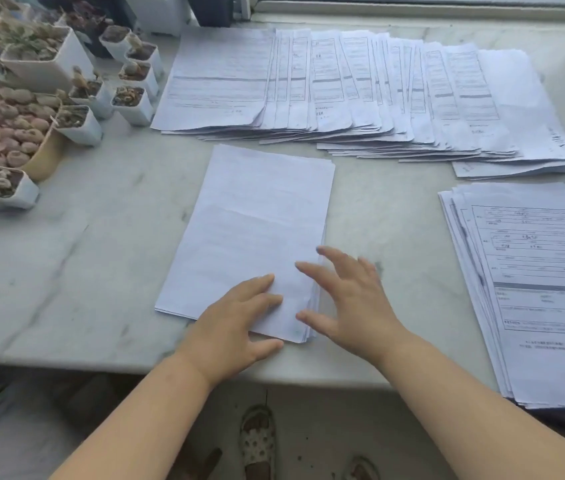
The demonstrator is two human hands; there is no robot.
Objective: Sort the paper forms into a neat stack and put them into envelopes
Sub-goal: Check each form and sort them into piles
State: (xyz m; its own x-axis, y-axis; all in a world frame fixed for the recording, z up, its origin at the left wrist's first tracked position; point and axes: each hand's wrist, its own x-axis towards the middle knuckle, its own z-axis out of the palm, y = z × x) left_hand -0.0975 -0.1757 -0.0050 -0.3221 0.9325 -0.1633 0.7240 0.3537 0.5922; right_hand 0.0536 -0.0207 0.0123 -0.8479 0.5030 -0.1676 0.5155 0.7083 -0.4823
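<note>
A stack of blank-side-up forms [250, 230] lies in the middle of the marble table [101, 258], its edges fairly even. My left hand [236, 323] rests flat on the stack's near corner, fingers straight. Spread open, my right hand [350, 303] hovers at the stack's right edge with its fingertips over the paper, slightly blurred. A wide fan of printed forms [360, 88] covers the far side of the table. Another pile of printed forms [537, 282] lies at the right edge. No envelope is in view.
White pots of succulents [49, 98] crowd the far left of the table. A window sill [412, 8] runs along the back. The table's near edge is just below my wrists, and sandalled feet [257, 441] show on the floor underneath.
</note>
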